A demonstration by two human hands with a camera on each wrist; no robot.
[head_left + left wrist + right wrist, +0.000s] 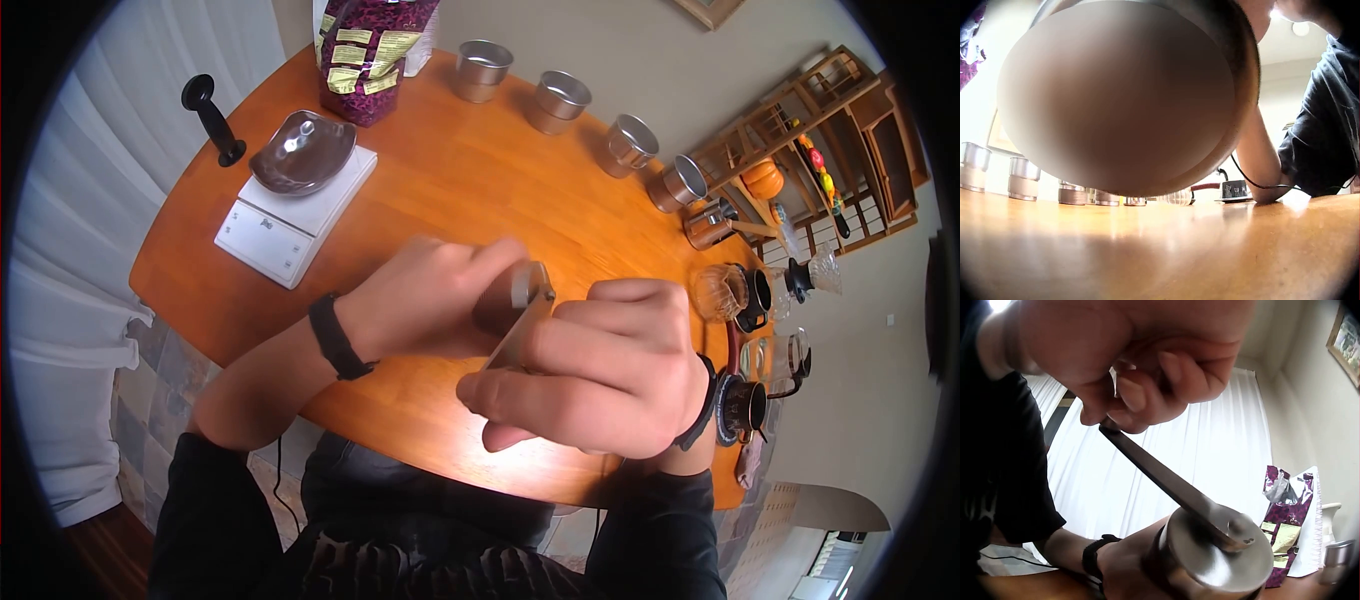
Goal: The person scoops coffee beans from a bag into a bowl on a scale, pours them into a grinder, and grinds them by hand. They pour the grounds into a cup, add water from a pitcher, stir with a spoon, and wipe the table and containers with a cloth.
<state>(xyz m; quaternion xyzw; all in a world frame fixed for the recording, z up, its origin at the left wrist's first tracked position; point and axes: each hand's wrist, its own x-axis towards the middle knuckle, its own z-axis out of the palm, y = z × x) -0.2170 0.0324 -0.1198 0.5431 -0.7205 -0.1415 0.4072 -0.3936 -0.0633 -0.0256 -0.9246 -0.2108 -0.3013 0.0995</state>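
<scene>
A metal cylinder, apparently a hand grinder (1225, 565), is tilted in my left hand (430, 295), whose fingers curl round its body. The crank arm (1160, 474) lies across its round top in the right wrist view. Thumb and fingers of my right hand (610, 365) pinch the far end of that crank; the knob is mostly hidden behind them. The cylinder's end (1122, 100) fills much of the left wrist view, blurred. Both hands are held above the wooden table (440, 190).
At the left, a dark glossy dish (303, 155) rests on a white scale (270, 245), beside a black upright tool (212, 125). Behind stands a purple bag (365, 65). Several metal cups (561, 100) line the far edge; drippers and a black cup (742, 405) stand right.
</scene>
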